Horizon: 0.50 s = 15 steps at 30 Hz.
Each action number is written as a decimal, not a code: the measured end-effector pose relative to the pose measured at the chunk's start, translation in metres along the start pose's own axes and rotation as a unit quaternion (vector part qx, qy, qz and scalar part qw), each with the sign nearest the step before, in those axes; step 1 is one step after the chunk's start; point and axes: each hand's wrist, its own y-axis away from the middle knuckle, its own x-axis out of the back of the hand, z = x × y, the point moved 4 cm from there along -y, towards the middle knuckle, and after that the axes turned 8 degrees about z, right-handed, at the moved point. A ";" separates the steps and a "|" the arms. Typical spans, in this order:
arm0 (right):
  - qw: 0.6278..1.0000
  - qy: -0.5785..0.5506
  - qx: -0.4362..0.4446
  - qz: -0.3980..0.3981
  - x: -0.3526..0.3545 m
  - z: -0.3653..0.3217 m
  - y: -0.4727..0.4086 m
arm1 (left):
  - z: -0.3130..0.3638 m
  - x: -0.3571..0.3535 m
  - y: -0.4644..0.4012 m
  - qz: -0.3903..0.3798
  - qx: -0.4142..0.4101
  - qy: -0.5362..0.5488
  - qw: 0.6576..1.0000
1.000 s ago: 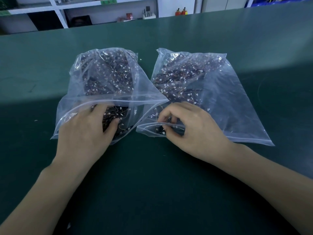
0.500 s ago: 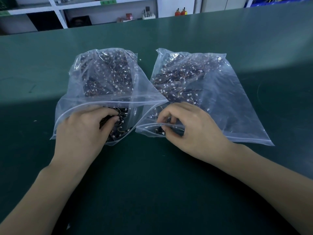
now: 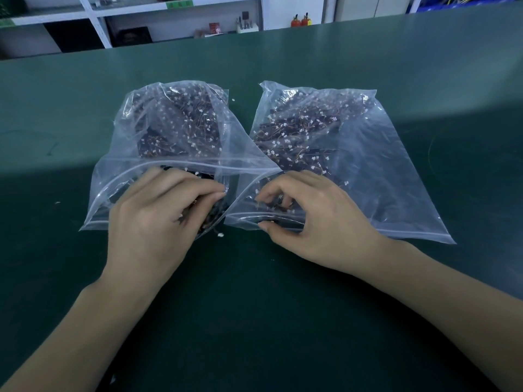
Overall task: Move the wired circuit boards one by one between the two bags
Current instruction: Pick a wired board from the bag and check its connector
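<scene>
A single head-worn wide-angle camera looks forward and down, close over the green table (image 3: 396, 66). Shelving (image 3: 175, 12) fills the far background beyond the table's edge.

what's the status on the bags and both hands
Left hand curled on boards at left bag mouth. Right hand pinching right bag opening. Nothing blocking.

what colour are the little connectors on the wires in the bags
White, on thin orange-red wires; the connectors show best through the right bag in the head view.

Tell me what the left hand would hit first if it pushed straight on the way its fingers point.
Likely the wired boards heaped inside the left bag; the left hand is at its mouth, fingers curled on some boards. Depth is unclear.
</scene>
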 end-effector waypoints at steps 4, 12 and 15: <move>1.000 -0.014 -0.011 0.013 0.001 0.000 0.001 | 0.003 0.006 -0.002 0.035 0.016 0.008 0.999; 0.996 -0.077 -0.026 0.038 0.004 0.000 0.002 | 0.017 0.009 -0.002 0.067 0.067 0.114 0.989; 0.990 -0.116 -0.018 0.072 0.006 -0.001 0.000 | 0.026 0.004 0.002 0.048 0.107 0.184 0.976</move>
